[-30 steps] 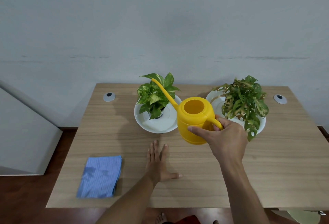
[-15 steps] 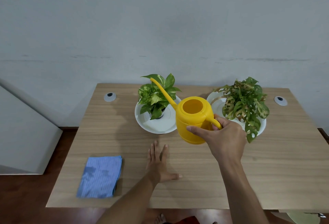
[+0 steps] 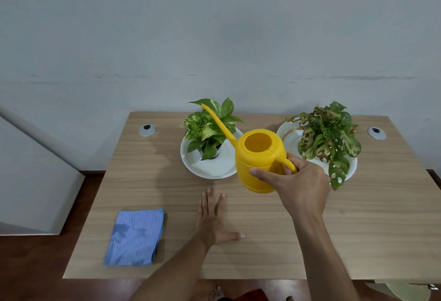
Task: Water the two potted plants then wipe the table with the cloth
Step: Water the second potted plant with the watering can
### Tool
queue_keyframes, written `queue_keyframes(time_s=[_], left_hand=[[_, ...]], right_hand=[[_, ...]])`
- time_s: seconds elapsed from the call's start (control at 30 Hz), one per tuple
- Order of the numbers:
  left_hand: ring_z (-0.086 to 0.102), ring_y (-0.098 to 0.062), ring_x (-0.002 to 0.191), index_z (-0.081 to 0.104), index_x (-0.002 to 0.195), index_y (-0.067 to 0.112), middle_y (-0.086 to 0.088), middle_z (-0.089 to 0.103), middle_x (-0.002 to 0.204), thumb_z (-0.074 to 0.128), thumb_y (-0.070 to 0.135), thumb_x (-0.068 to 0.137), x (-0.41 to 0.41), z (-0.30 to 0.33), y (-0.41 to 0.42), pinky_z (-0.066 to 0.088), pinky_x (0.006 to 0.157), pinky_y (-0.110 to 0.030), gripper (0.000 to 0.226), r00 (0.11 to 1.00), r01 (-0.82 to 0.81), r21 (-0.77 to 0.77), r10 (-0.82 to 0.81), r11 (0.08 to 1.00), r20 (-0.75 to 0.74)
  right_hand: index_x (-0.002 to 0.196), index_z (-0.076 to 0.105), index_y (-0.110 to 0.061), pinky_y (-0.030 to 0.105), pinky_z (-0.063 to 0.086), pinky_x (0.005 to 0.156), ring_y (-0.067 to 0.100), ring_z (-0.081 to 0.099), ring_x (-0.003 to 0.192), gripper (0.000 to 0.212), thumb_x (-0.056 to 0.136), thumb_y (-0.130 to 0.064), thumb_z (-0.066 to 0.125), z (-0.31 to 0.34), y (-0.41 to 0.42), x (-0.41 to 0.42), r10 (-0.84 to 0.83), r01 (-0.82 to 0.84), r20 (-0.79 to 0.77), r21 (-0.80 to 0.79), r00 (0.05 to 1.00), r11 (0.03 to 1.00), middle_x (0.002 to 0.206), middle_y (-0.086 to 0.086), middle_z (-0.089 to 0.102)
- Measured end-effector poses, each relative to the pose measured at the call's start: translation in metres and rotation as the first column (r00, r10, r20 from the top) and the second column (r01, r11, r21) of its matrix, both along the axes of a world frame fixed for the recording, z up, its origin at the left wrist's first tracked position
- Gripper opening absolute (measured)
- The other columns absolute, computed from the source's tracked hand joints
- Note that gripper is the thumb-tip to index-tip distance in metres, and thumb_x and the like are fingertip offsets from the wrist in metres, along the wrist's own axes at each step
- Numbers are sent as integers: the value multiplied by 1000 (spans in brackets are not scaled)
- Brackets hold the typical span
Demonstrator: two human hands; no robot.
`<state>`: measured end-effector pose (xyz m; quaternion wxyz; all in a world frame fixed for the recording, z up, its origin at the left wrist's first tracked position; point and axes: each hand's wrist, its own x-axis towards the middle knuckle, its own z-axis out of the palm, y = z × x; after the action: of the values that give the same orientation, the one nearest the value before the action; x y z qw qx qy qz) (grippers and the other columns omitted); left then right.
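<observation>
Little is changed since a second ago: yellow watering can (image 3: 260, 161) is gripped by right hand (image 3: 301, 187) fingers (image 3: 262, 173), left hand (image 3: 213, 217) spread flat on counter (image 3: 358, 229); spout is best tipped slowly over left plant (image 3: 210, 128).

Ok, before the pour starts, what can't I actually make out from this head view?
- Water level: the watering can opening shows only yellow inside.
- Left pot: leaves hide the soil.
- Right plant: foliage hides its pot completely.
- Can handle: mostly covered by the right hand.
- Dark patches on the cloth: damp or shadow, cannot tell.
</observation>
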<state>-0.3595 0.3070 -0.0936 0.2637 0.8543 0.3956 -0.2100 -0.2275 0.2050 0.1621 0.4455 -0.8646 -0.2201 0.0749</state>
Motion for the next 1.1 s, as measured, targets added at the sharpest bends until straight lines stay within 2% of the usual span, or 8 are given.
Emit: queue_keyframes(time_s=[0.23, 0.4, 0.7, 0.8, 0.97, 1.1], left_hand=[[-53, -31, 135, -27, 155, 29, -15, -56, 146, 57, 95, 55, 0, -1, 0, -26, 117, -49, 147, 1000, 0, 2, 0, 1000, -1], [-51, -32, 136, -26, 156, 28, -16, -54, 147, 57, 95, 55, -1, 0, 0, -25, 118, -50, 147, 1000, 5, 4, -5, 1000, 3], [-53, -31, 134, -26, 156, 28, -15, -57, 145, 56, 95, 54, -1, 0, 0, -25, 118, -50, 147, 1000, 2, -3, -2, 1000, 8], [-52, -32, 135, -26, 156, 28, -15, -56, 145, 57, 95, 55, -1, 0, 0, -25, 118, -50, 147, 1000, 4, -6, -3, 1000, 13], [-51, -32, 136, -26, 155, 28, -16, -55, 146, 58, 95, 56, -1, 1, 0, -24, 118, -50, 146, 1000, 5, -5, -5, 1000, 11], [-52, -32, 135, -26, 155, 28, -15, -57, 145, 59, 93, 57, -1, 2, 0, -26, 118, -49, 146, 1000, 6, -7, -6, 1000, 14]], right_hand=[[72, 73, -16, 35, 55, 60, 11, 63, 61, 51, 45, -55, 90, 0, 0, 0, -7, 7, 2, -5, 1000, 1000, 59, -5, 66], [71, 72, -18, 29, 52, 58, 1, 60, 59, 48, 45, -55, 90, 0, 1, 0, -5, 5, -2, -7, 1000, 1000, 58, -11, 64], [73, 72, -17, 31, 53, 59, 3, 61, 61, 51, 45, -58, 88, 0, 2, -3, 0, 0, 9, -23, 1000, 1000, 59, -11, 64], [71, 69, -17, 28, 51, 60, -3, 57, 61, 50, 45, -56, 89, 1, 1, -4, -5, 5, -6, -26, 1000, 1000, 57, -17, 58], [79, 74, -14, 36, 56, 65, 3, 58, 60, 55, 44, -54, 91, 2, 1, -5, -13, 13, -14, -31, 1000, 999, 55, -19, 53], [78, 74, -17, 38, 57, 66, 2, 61, 63, 54, 44, -55, 90, 4, -1, -5, -8, 7, -22, -30, 1000, 1000, 57, -17, 59]])
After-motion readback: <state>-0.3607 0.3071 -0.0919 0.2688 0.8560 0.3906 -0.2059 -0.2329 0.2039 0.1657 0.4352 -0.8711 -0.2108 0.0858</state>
